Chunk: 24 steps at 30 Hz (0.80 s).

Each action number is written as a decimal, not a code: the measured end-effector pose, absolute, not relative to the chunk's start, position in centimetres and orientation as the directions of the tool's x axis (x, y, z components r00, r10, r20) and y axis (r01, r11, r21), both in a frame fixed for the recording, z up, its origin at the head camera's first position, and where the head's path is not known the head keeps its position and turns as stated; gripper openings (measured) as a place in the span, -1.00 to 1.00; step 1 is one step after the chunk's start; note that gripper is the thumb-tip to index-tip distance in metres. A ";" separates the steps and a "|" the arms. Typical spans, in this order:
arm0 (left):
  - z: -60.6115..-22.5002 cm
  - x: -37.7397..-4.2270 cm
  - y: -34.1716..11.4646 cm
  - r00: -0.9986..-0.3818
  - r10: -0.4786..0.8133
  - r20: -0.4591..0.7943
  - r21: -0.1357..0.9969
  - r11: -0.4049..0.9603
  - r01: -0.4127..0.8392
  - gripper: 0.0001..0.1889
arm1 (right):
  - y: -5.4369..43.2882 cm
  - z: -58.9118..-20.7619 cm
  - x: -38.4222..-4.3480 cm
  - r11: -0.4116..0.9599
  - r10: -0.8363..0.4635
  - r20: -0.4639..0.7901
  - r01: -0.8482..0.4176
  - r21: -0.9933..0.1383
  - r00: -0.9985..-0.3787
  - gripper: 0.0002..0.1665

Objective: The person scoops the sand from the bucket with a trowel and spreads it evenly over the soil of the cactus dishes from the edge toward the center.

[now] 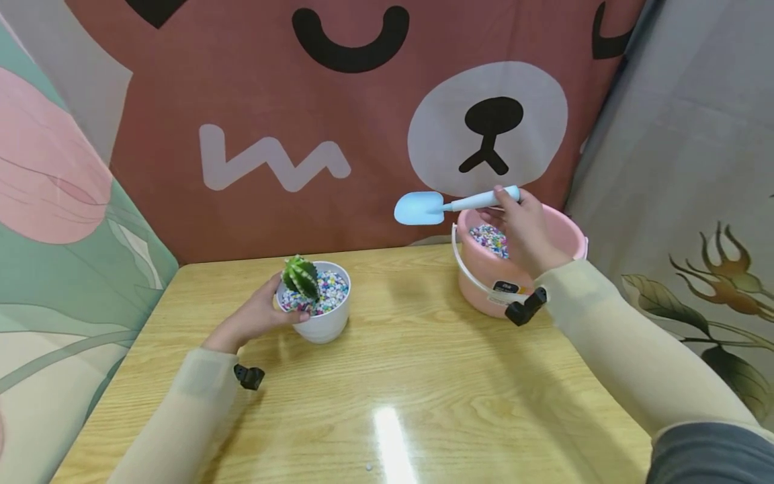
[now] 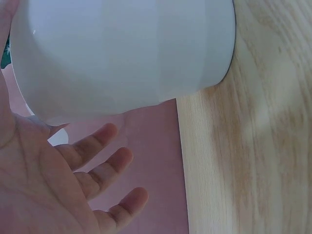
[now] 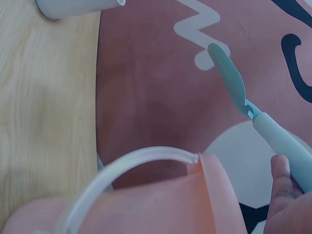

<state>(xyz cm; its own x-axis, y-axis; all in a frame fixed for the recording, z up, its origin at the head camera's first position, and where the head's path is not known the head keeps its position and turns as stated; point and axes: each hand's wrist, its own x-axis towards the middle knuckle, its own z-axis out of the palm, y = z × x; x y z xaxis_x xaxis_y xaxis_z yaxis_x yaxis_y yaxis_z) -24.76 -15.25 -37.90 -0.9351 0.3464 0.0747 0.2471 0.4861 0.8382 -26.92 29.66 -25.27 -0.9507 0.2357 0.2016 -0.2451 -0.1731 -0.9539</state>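
My left hand (image 1: 260, 314) grips a white flowerpot (image 1: 324, 327) by its rim, thumb on the near side. In the left wrist view, several fingers (image 2: 129, 202) stand apart from the pot wall. The pot stands upright on the table and holds a small green cactus (image 1: 300, 277) with colourful pebbles (image 1: 331, 293) around it. My right hand (image 1: 527, 225) holds a light blue toy trowel (image 1: 420, 208) by its whitish handle, above a pink bucket (image 1: 484, 275). The trowel blade points left, past the bucket's rim. More colourful pebbles (image 1: 491, 239) lie inside the bucket.
The wooden table (image 1: 387, 376) runs up to a red-brown bear-print cloth (image 1: 272, 215) at the back. The bucket's white handle (image 1: 464, 265) hangs down its near side. A tiny pale pebble (image 1: 369, 466) lies near the front edge. Patterned cloths hang on both sides.
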 end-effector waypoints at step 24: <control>-37.3 -24.0 -14.9 -0.937 0.347 0.036 0.863 0.462 0.204 0.22 | 38.5 -25.6 -23.2 -0.354 0.340 0.109 -0.235 -0.905 -0.934 -0.74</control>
<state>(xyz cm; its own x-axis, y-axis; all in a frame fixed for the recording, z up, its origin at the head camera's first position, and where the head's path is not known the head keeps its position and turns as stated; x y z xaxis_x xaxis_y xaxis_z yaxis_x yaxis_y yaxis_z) -24.00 -14.88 -37.31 -0.9373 0.3468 0.0358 0.2039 0.4622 0.8630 -23.24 38.50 -25.62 -0.9342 0.3397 0.1094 -0.2347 -0.3540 -0.9053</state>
